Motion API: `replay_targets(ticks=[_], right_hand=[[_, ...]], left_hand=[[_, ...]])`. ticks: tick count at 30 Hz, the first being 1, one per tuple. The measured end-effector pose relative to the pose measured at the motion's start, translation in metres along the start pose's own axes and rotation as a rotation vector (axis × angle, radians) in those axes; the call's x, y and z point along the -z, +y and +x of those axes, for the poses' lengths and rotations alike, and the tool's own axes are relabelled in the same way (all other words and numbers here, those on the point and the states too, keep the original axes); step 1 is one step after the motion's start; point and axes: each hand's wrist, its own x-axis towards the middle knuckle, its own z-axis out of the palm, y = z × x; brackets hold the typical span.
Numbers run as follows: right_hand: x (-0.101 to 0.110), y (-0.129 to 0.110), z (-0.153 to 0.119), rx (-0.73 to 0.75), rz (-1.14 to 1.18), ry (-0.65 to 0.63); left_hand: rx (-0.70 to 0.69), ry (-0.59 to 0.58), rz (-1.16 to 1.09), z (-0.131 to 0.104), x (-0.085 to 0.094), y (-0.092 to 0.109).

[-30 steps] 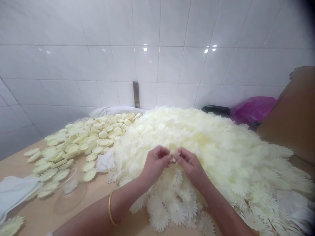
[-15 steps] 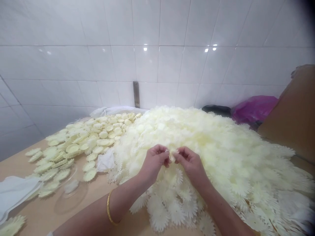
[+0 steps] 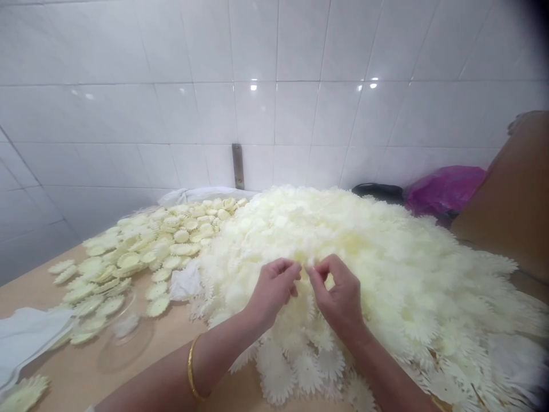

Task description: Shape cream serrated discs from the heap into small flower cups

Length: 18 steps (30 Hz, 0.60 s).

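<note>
My left hand (image 3: 274, 289) and my right hand (image 3: 341, 294) meet over a large heap of pale cream, flower-shaped petal pieces (image 3: 386, 257). Thumb and forefinger are pinched together on each hand, with a narrow gap between the two pinches. Whatever they hold is too small and too close in colour to the heap to make out. Larger serrated petal pieces (image 3: 277, 372) lie below my wrists at the heap's front edge.
Thicker toothed discs (image 3: 128, 260) are piled at the left. A round clear dish (image 3: 114, 355), a crumpled white tissue (image 3: 185, 281) and white cloth (image 3: 30, 337) lie on the tan table (image 3: 171, 337). Behind are a tiled wall, a purple bag (image 3: 446, 189) and a cardboard box (image 3: 510, 194).
My right hand has turned, its fingers more bent and its knuckles raised. The pale piece seen between my fingertips earlier is hard to see now. My left hand has barely moved.
</note>
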Motion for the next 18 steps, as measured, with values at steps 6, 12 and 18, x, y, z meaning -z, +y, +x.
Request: replay_targets(ticks=[6,12,18], right_hand=[[-0.002,0.000,-0.001,0.161,-0.058,-0.085],[-0.001,0.001,0.001,0.074,0.176,-0.253],[0.003,0.002,0.005,-0.241,0.431,-0.323]], left_hand=[[0.074,-0.093,-0.158,0.003,0.000,-0.002],[0.112,-0.046,-0.205,0.009,0.006,-0.001],[0.139,0.040,-0.244,0.011,0.011,0.004]])
